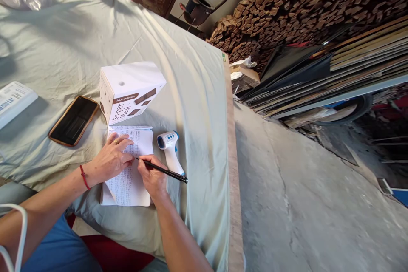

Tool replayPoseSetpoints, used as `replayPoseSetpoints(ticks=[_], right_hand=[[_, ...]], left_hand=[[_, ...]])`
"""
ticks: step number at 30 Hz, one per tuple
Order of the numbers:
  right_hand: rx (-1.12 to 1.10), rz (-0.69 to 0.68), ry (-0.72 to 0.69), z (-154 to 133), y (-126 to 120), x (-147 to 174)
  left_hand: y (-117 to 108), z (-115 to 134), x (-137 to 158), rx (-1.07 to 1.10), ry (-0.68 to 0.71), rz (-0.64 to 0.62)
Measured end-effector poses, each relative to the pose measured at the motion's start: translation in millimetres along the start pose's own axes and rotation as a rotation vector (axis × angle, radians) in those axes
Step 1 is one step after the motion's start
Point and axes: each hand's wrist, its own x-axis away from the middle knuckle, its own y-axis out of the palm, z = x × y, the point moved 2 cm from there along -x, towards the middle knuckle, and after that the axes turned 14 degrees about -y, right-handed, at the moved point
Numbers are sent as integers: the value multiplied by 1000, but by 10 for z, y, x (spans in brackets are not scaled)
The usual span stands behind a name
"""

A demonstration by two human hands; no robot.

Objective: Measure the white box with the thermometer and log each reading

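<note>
A bare concrete floor [302, 204] lies to the right of the worktop [204, 170], which is covered in a wrinkled pale green cloth. On it stands a white NutriMotion Super Meal box [134, 78], just beyond the handwritten sheets [119, 189], which lie close to the person. Both hands work over these sheets: the left hand [113, 159] rests on them with fingers slightly spread, holding nothing visible, while the right hand [154, 180] is closed around a pen. Left of the sheets lies a dark-screened smartphone [74, 121] in a brown case; to their right lies a white infrared thermometer [172, 155]. The black pen [164, 171] slants leftward, its tip just beside the left fingers; whether it touches paper, I cannot tell
</note>
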Motion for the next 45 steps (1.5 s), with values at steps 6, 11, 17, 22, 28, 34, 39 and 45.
replayPoseSetpoints(ticks=[6,11,17,22,28,34,39,45], right_hand=[[48,-13,-33,2,-9,-1],[62,-28,-62,-5,-15,-12],[85,-50,-72,4,-9,-12],[63,-44,-63,15,-4,2],[58,-18,-77,20,-8,6],[78,-22,-93,28,-3,6],[76,-15,-145,20,-8,6],[93,-8,-165,25,-6,14]], left_hand=[[-4,0,5,8,1,1],[-13,12,3,18,1,-14],[-11,7,3,40,-7,-13],[-4,10,1,34,-5,2],[-14,23,-3,-20,12,6],[-20,23,-5,-38,14,9],[-19,27,-2,-55,18,9],[-17,29,-1,-54,11,-3]])
